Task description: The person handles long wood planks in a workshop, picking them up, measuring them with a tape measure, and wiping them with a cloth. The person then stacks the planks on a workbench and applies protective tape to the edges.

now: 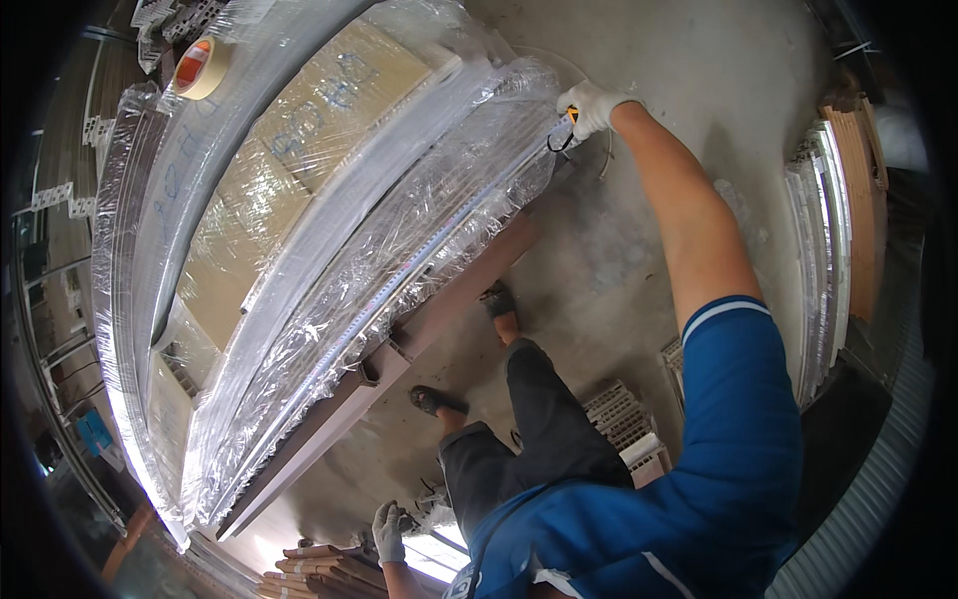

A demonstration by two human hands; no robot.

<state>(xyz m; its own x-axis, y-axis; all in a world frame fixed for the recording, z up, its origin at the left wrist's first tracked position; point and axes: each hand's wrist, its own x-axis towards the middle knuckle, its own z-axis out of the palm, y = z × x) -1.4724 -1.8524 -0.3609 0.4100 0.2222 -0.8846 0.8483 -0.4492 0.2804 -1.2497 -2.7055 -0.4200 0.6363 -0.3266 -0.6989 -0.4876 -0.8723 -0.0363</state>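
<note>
My right hand (591, 107), in a white work glove, grips a yellow and black tape measure (572, 115) by the far end of a long bundle wrapped in clear plastic film (329, 255). A thin pale tape blade (411, 263) runs from it along the bundle's near edge towards the lower left. A black loop hangs below the tape measure. My left hand (388, 532), also gloved, hangs low near my legs with its fingers curled. Something small and dark shows beside those fingers; I cannot make out what it is.
The bundle lies over a brown beam (439, 334) near my feet. A roll of tape (201, 68) rests on the wrapped stack at the upper left. Long panels (833, 220) stand at the right. Slotted pieces (621, 419) and folded brown cardboard (324, 574) lie on the floor.
</note>
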